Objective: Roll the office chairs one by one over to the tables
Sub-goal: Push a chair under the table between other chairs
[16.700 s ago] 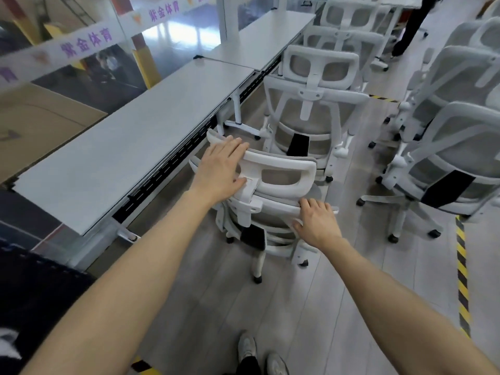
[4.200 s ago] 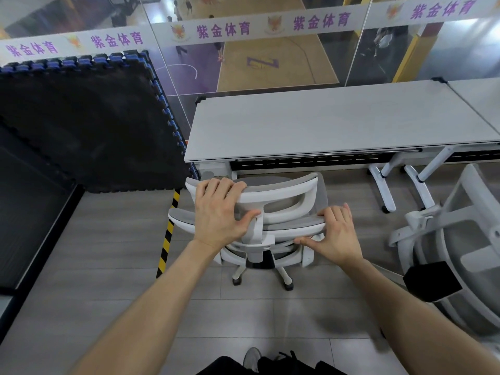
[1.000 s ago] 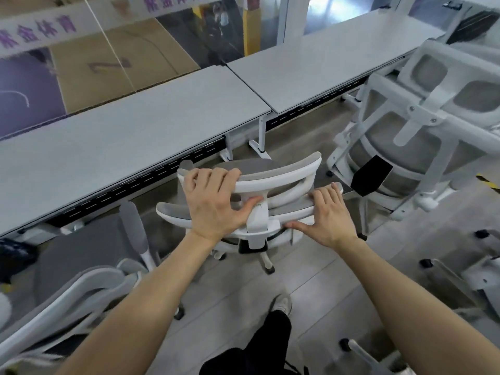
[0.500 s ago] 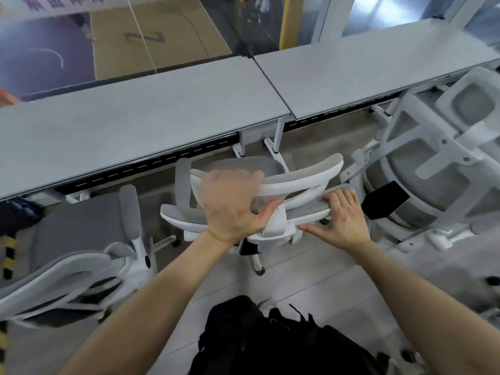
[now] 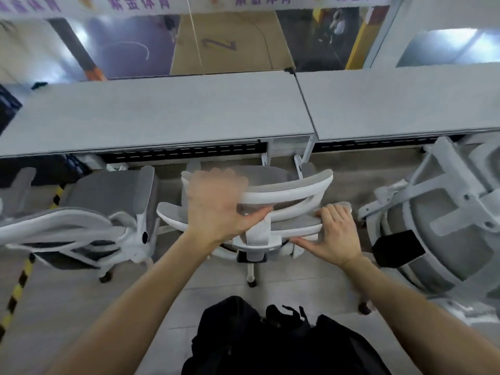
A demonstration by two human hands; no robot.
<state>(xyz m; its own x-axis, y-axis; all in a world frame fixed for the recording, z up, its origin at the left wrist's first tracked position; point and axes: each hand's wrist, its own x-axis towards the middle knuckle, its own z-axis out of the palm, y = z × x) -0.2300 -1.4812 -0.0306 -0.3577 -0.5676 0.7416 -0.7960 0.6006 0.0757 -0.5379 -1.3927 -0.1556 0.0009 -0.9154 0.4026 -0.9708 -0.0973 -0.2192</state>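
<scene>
A white office chair (image 5: 292, 190) with grey mesh stands right in front of me, its seat facing the grey tables. My left hand (image 5: 216, 204) grips the top of its headrest. My right hand (image 5: 335, 234) holds the upper edge of its backrest on the right side. The chair sits close to the right end of the left table (image 5: 151, 115), near the seam where the right table (image 5: 400, 101) begins. Its seat front is partly hidden under the table edge.
Another white chair (image 5: 102, 226) stands just to the left at the same table, and a third (image 5: 446, 226) is close on the right. Black-and-yellow floor tape (image 5: 16, 290) runs at far left. A glass wall lies behind the tables. My dark clothing (image 5: 270, 339) fills the bottom.
The chair has turned to face the tables squarely and rolled closer to them. Both hands keep their hold. My view has swung to look straight at the tables.
</scene>
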